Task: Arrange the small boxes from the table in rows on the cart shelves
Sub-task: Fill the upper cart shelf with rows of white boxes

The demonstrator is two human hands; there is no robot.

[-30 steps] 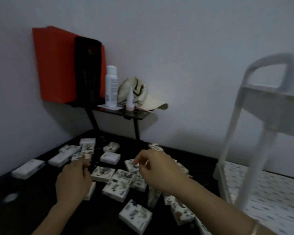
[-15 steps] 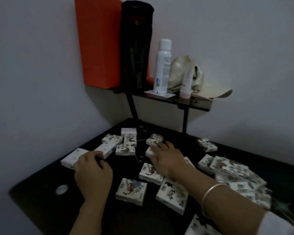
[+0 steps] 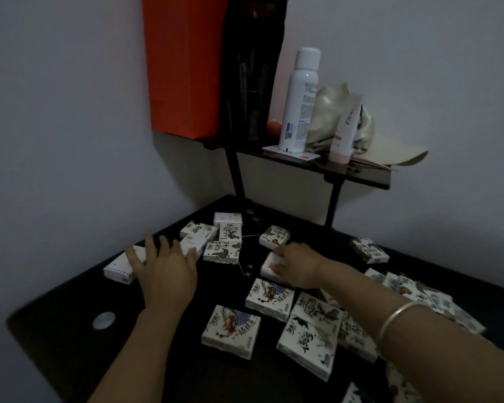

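Note:
Several small white boxes with printed pictures lie scattered on the black table [image 3: 56, 315]. My left hand [image 3: 163, 271] hovers with fingers spread over a long white box [image 3: 118, 267] and a second box [image 3: 193, 246] at the far left. My right hand [image 3: 296, 264] reaches forward, and its fingers curl round a small box [image 3: 269, 266] in the middle of the table. More boxes lie close to me, among them one with a red and blue picture [image 3: 230, 330] and another [image 3: 269, 296]. The cart is out of view.
A black raised shelf [image 3: 358, 177] stands at the back. It holds an orange box [image 3: 184, 65], a black cylinder [image 3: 252, 68], a white spray can [image 3: 300, 100], a tube [image 3: 345, 132] and a beige cap [image 3: 332, 114]. Walls close the left and back sides.
The view swung left, away from the cart, and moved closer to the table. My left hand opened its fingers over the far left boxes. My right hand reached further forward onto a middle box.

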